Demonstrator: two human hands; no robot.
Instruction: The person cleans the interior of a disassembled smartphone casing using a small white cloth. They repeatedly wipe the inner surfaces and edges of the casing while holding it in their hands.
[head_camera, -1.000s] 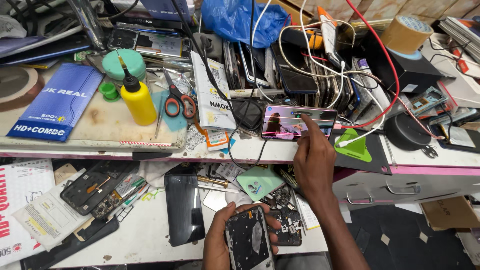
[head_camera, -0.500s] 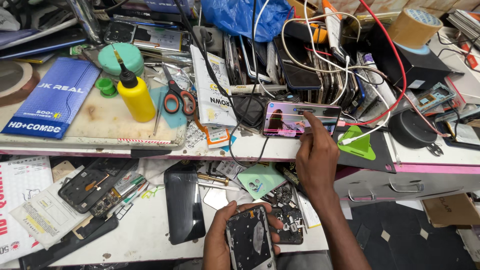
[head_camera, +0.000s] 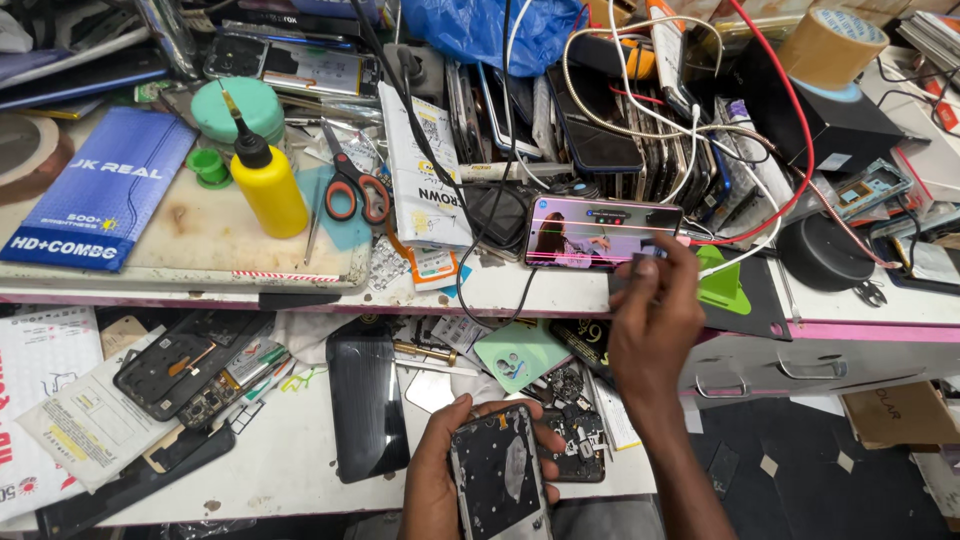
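My left hand (head_camera: 440, 480) grips an opened phone body (head_camera: 500, 480) with its back cover off, low at the front edge of the lower bench. My right hand (head_camera: 655, 320) is raised to a lit phone (head_camera: 600, 232) lying sideways on the upper shelf, its fingertips at the screen's lower right corner. That screen shows a video picture and a black cable runs from it. A green phone case (head_camera: 520, 352) and dark phone parts (head_camera: 575, 420) lie between my hands.
On the shelf stand a yellow squeeze bottle (head_camera: 270, 185), orange-handled scissors (head_camera: 350, 185), a blue flat box (head_camera: 100, 190), upright phones (head_camera: 600, 130), tangled cables, a tape roll (head_camera: 830, 45) and a black round speaker (head_camera: 825, 252). A black phone panel (head_camera: 365, 400) and disassembled boards (head_camera: 190, 360) lie below.
My right hand has stayed at the lit phone, its fingers shifting slightly along the right end of the screen. The left hand keeps the opened phone still.
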